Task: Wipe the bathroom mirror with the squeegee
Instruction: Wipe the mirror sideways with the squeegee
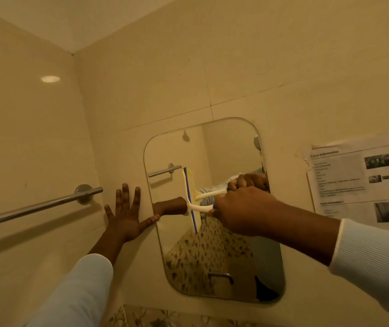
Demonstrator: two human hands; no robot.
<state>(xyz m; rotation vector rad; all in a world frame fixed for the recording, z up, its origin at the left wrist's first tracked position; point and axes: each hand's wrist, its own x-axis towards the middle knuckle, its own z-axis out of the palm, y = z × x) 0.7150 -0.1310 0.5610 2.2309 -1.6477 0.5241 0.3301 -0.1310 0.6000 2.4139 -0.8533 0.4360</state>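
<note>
A rounded rectangular mirror [231, 147] hangs on the tiled wall. My right hand [243, 208] grips the white handle of a squeegee [192, 208], whose blue-edged blade stands nearly upright against the glass in the mirror's left-middle part. My left hand [125, 213] lies flat on the wall just left of the mirror, fingers spread, thumb tip touching the mirror's edge. The glass reflects both hands, the squeegee and a patterned garment.
A chrome towel bar [35, 206] runs along the left wall, close to my left hand. A printed paper notice [358, 178] is stuck to the wall right of the mirror. Beige tiles cover the walls up to the ceiling corner.
</note>
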